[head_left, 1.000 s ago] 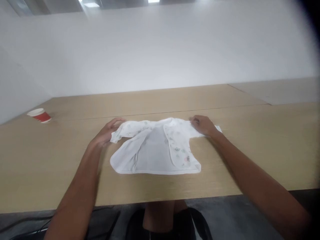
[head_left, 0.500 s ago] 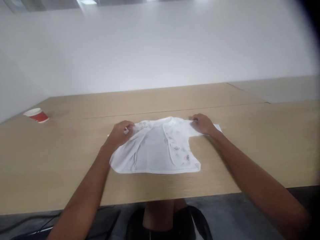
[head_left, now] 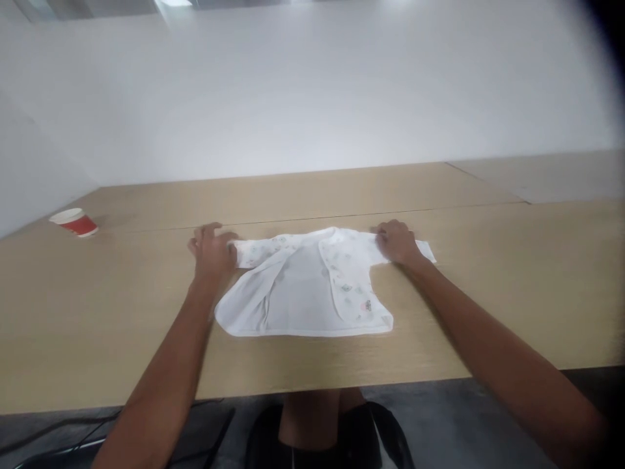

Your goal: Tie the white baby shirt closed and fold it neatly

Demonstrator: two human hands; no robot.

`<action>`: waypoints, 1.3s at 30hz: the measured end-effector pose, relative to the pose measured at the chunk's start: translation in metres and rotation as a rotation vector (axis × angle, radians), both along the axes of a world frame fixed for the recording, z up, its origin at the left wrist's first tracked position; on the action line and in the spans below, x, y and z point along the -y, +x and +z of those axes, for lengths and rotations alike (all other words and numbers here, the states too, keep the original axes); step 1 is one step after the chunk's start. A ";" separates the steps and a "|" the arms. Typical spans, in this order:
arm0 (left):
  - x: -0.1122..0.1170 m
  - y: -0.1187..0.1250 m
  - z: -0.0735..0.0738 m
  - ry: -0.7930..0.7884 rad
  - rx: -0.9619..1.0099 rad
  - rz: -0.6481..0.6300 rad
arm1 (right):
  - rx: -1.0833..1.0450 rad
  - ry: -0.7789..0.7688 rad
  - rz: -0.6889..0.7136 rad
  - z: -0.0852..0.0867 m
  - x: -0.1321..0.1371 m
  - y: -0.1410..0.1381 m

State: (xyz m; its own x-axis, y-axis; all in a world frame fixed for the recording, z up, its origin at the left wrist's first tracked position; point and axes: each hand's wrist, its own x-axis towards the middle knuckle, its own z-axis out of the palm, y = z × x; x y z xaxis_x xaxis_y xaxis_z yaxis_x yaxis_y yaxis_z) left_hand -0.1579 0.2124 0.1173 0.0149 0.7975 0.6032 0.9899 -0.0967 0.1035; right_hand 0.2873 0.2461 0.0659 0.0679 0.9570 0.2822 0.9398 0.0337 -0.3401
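A small white baby shirt [head_left: 303,293] with a faint print lies spread on the table, its front parted so that the plain inside shows. Its sleeves stretch out to both sides. At the end of the left sleeve, my left hand [head_left: 213,253] has thumb and forefinger closed at the cuff, while its other fingers stand apart. My right hand [head_left: 398,241] rests on the right sleeve with curled fingers gripping the cloth; the cuff sticks out beyond the wrist. The fingertips of both hands are partly hidden.
A red and white paper cup [head_left: 75,223] leans over at the far left of the wooden table [head_left: 332,368]. Behind the table rises a white wall [head_left: 312,98]. Cables [head_left: 63,426] lie below the front edge at left.
My left hand has moved left along the sleeve to its end, and that sleeve now lies straightened out. My right hand has stayed on the right sleeve.
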 end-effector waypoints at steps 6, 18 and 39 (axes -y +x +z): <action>-0.001 0.019 0.004 0.124 0.077 -0.353 | -0.138 0.171 0.034 0.008 0.000 -0.003; -0.001 0.011 -0.010 -0.602 0.168 -0.563 | -0.512 -0.163 0.150 0.023 0.012 -0.012; 0.027 0.064 0.014 -0.603 0.541 -0.419 | -0.214 0.250 0.480 0.027 0.029 -0.045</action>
